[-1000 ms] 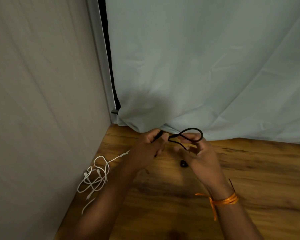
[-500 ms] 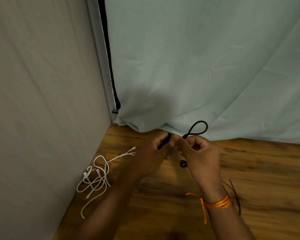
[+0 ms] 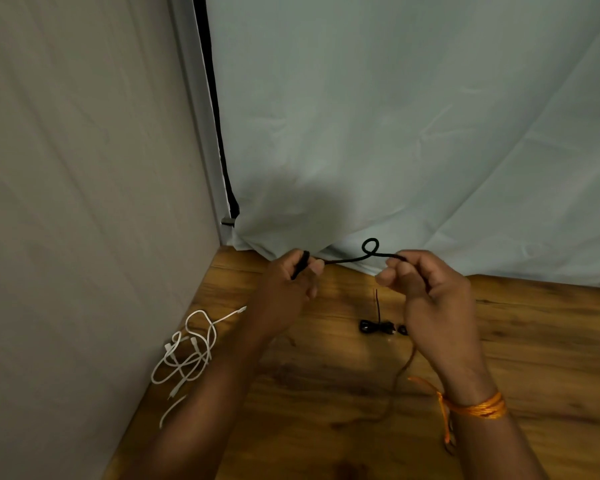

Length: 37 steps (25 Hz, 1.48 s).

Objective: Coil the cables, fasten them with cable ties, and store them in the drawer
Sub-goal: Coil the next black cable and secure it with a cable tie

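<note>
Black cable (image 3: 349,259) runs left–right (small loop up) btwn left hand (image 3: 288,289) & right hand (image 3: 430,299), both gripping it.

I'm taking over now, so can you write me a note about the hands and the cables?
Left hand: pinches one end of the black cable.
Right hand: grips the same cable further along. It stretches between the hands above the table, with one small loop.
White cable: tangled and untied, near the table's left edge.
Small black bundle: on the table below the hands, with a thin strip sticking up; perhaps a cable already tied.
Done: at most that bundle.
Left: coil and tie the black cable, then the white one, then store everything. No drawer is in view.
</note>
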Each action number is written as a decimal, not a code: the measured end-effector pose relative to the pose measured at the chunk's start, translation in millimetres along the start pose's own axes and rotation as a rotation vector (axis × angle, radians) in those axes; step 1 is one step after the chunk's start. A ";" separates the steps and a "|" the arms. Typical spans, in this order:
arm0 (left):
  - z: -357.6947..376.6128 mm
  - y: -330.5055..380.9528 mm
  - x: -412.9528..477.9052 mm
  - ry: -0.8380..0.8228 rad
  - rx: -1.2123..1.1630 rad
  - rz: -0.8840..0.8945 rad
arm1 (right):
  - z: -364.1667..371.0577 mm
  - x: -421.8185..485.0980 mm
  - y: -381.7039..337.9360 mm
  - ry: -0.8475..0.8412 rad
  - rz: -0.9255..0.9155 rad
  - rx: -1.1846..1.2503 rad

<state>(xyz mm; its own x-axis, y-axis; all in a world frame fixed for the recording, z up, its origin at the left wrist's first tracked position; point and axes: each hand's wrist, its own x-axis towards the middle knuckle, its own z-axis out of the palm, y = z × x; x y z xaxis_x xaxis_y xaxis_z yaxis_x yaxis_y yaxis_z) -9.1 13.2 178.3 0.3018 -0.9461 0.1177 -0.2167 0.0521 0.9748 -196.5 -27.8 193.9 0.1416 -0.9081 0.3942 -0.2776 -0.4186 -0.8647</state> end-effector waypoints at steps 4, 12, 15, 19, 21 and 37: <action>8.4 2.3 -4.4 -0.044 -0.031 0.030 | 2.2 1.4 -8.3 0.069 -0.079 0.043; 23.3 0.4 -8.3 -0.085 0.037 0.087 | 15.4 6.9 1.7 0.099 -0.112 -0.225; 26.7 -9.8 -8.5 -0.149 0.189 0.088 | 16.9 8.8 -0.1 0.133 -0.136 -0.241; 25.7 -18.2 -8.3 -0.085 0.306 0.175 | 12.2 16.6 -4.7 0.180 -0.137 -0.224; 25.6 -20.9 -7.1 -0.068 0.281 0.204 | 10.4 23.0 -4.2 0.185 -0.056 -0.132; 4.3 23.8 -11.5 -0.664 -0.855 0.160 | 49.6 36.9 31.0 0.030 0.045 -0.174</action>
<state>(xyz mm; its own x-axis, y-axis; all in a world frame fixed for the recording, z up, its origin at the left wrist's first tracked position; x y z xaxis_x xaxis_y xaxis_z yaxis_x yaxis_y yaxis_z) -21.7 24.0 199.3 -0.2889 -0.8789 0.3795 0.5849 0.1518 0.7968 -152.7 -73.6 166.1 0.0979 -0.9250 0.3671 -0.4433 -0.3708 -0.8160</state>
